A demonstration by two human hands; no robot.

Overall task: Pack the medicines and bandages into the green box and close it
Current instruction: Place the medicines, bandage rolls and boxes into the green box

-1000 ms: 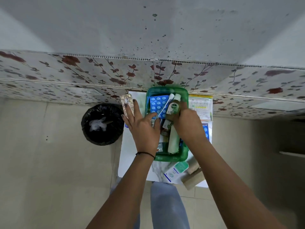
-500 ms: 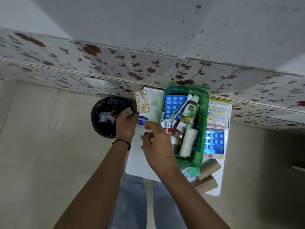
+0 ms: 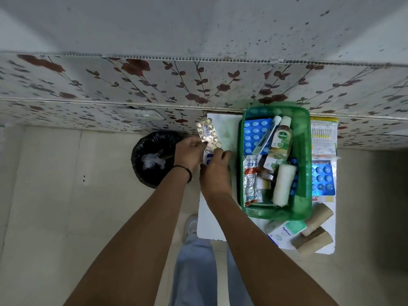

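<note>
The green box (image 3: 304, 133) stands open on a small white table (image 3: 212, 226). Inside it lie a blue blister pack (image 3: 254, 133), a Dettol bottle (image 3: 282, 140), a white bandage roll (image 3: 283, 186) and sachets (image 3: 250, 180). Left of the box, my left hand (image 3: 189, 151) holds a gold pill strip (image 3: 208, 134) lifted off the table. My right hand (image 3: 217, 166) pinches the strip's lower end, with a small blue-and-white item under its fingers.
A black-lined waste bin (image 3: 152, 160) sits on the floor left of the table. Right of the box lie a cotton-swab packet (image 3: 323, 135) and another blue blister pack (image 3: 323, 177). A white-and-green carton (image 3: 284, 231) and two brown bandage rolls (image 3: 315, 228) lie in front.
Both hands left the box and moved to the table's left side. The gold pill strip went from lying on the table to being held by both hands. The camera view shifted left.
</note>
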